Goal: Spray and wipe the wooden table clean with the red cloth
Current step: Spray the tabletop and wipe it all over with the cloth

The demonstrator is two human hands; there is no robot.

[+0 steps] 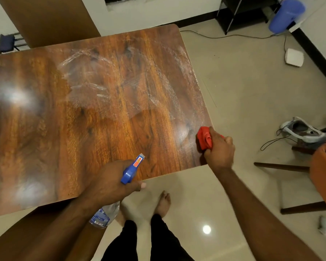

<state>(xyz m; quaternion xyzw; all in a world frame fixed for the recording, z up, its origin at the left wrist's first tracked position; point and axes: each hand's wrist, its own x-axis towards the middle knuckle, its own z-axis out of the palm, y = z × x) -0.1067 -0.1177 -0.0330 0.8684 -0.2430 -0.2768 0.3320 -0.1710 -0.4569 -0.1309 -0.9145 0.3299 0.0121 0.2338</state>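
The wooden table fills the left and middle of the head view, with whitish wet smears across its far right half. My right hand is closed around the bunched red cloth, pressing it on the table's near right corner. My left hand grips a spray bottle with a blue trigger head over the near edge. Its nozzle points out across the table. The clear bottle body hangs below my wrist.
A wooden chair back stands behind the table. To the right are a chair with an orange seat, cables, a white device and a shoe on the tiled floor. My bare feet stand by the near edge.
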